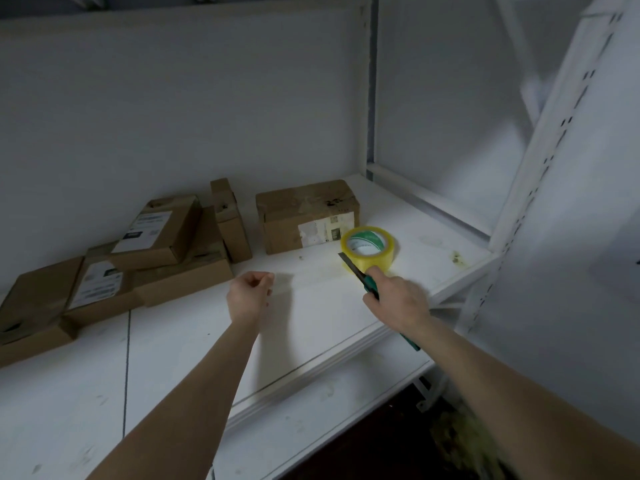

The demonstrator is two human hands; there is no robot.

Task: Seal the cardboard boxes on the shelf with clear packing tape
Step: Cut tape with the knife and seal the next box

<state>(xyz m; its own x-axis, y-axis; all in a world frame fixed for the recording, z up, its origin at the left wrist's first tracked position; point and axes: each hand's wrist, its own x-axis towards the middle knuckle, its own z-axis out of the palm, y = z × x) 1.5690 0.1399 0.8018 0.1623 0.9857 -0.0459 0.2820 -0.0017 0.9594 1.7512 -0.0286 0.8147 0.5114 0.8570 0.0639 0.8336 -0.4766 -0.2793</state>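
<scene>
While your right hand [398,299] grips the green-handled utility knife [358,273], fingers wrapped round the handle and the dark blade pointing at the roll of clear, yellow-tinted packing tape with a green-and-white core [369,249], the step in hand reads as cutting or freeing tape, not yet laying it on a box.

- Tape roll: lies flat on the white metal shelf [194,341]. The blade tip is at its near side; whether they touch cannot be told.
- Large brown cardboard box with a torn white label [304,216]: directly behind the tape roll, close to it.
- Narrow brown carton [228,220], on end, and a stack of flat labelled brown boxes [156,233]: well left of the tape roll.
- Left hand [250,292]: left of the tape roll, over bare shelf, fingers curled to the thumb. Whether a clear strip is pinched there cannot be told.

Next move, as judged: you need a free tape end drawn to the nearest box seam, with the blade kept away from your fingers.
</scene>
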